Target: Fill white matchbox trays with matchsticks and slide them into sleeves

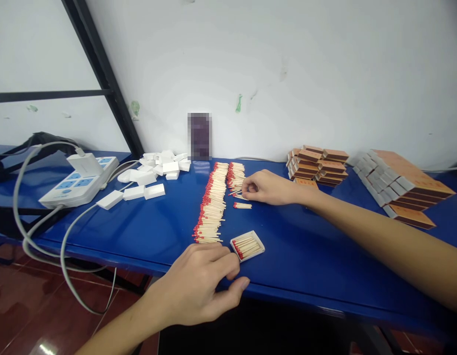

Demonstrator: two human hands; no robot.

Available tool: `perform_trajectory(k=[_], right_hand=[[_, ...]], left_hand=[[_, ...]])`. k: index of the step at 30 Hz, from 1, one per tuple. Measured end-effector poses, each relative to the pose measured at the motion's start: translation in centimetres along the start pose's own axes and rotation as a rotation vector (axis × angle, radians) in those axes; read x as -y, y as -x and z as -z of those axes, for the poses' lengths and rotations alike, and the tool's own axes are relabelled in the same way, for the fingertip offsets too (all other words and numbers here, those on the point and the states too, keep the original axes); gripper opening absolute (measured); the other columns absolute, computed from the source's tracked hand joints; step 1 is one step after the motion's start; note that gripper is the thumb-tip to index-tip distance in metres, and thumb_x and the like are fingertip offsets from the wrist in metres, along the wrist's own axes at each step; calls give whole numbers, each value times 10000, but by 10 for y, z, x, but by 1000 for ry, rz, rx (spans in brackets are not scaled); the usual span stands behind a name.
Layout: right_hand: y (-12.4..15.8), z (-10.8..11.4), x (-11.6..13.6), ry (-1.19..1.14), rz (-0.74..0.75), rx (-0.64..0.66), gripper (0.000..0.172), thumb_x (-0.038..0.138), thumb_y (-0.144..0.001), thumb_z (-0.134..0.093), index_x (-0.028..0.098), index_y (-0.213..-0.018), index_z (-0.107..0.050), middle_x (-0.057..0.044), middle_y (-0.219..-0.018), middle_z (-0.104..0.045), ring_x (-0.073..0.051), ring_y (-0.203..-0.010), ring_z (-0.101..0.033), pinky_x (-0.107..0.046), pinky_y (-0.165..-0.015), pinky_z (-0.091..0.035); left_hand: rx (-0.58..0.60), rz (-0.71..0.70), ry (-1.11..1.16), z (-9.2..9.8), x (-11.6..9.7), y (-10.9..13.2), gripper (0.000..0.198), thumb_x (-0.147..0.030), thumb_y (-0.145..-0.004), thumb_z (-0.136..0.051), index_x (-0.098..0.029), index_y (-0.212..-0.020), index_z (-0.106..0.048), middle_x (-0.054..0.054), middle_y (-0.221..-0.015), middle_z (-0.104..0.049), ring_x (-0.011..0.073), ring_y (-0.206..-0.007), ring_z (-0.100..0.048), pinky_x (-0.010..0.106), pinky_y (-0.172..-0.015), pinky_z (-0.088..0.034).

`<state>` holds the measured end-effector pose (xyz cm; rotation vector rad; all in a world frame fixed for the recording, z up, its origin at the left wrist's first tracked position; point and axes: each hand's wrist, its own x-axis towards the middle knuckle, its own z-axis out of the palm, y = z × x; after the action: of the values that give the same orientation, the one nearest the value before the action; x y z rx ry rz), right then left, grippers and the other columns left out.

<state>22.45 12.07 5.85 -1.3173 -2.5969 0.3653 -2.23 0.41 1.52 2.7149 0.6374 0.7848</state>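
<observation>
My right hand (267,187) reaches to the near end of the shorter row of red-tipped matches (236,176), its fingers closed in a pinch on matches there. Just in front of it lies a small group of matches (242,205). My left hand (204,281) rests at the table's front edge, fingers curled loosely and thumb apart, with nothing in it. Its fingertips are beside a white matchbox tray (263,246) that holds several matches (248,246), heads toward the left. A longer row of matches (211,204) runs away from me beyond my left hand.
White empty trays (154,191) are heaped at the back left. A power strip (78,185) with a plugged charger and looping white cables (65,256) sits further left. Orange matchbox sleeves (311,162) and a larger stack of boxes (409,177) stand right on the blue table (305,261).
</observation>
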Motion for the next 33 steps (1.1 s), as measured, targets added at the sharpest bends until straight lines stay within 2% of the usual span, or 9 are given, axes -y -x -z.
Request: perform_trajectory(k=[7, 15, 23, 30, 33], right_hand=[[-3, -4, -3, 21, -18, -39, 211, 254, -821, -497, 182, -631, -552, 34, -580, -487, -102, -540, -376, -265, -597, -306], [-4, -6, -6, -10, -52, -48, 178, 255, -790, -532, 173, -776, -689, 15, -610, -580, -122, -562, -470, -266, -604, -344], [-3, -1, -4, -103, -120, 16, 214, 248, -771, -570, 163, -883, -731, -31, -788, -696, -149, -672, -563, -262, -617, -388], [-4, -2, -4, -77, -85, -21, 187, 216, -778, -574, 154, -867, -727, -64, -927, -741, -191, -812, -637, -278, -716, -451], [-4, -2, -2, -66, -80, -20, 183, 237, -803, -567, 159, -840, -728, -55, -884, -744, -192, -789, -639, -287, -708, -452]], left_hand=[[-3, 6, -9, -1, 1, 0, 202, -221, -938, -508, -191, -748, -450, -40, -648, -469, 116, -581, -409, 254, -558, -328], [-9, -5, -6, 0, 0, 0, 195, -209, -936, -510, -194, -751, -449, -42, -649, -467, 116, -576, -411, 250, -554, -329], [-5, -8, -8, -1, 1, -1, 193, -212, -936, -510, -194, -754, -447, -41, -653, -466, 118, -584, -411, 253, -561, -326], [-3, -8, -6, -1, 1, 1, 191, -220, -939, -510, -192, -759, -451, -41, -658, -467, 117, -584, -409, 256, -565, -321], [-5, -8, -5, -2, 1, 1, 190, -232, -943, -507, -194, -764, -455, -39, -655, -473, 122, -587, -416, 257, -566, -320]])
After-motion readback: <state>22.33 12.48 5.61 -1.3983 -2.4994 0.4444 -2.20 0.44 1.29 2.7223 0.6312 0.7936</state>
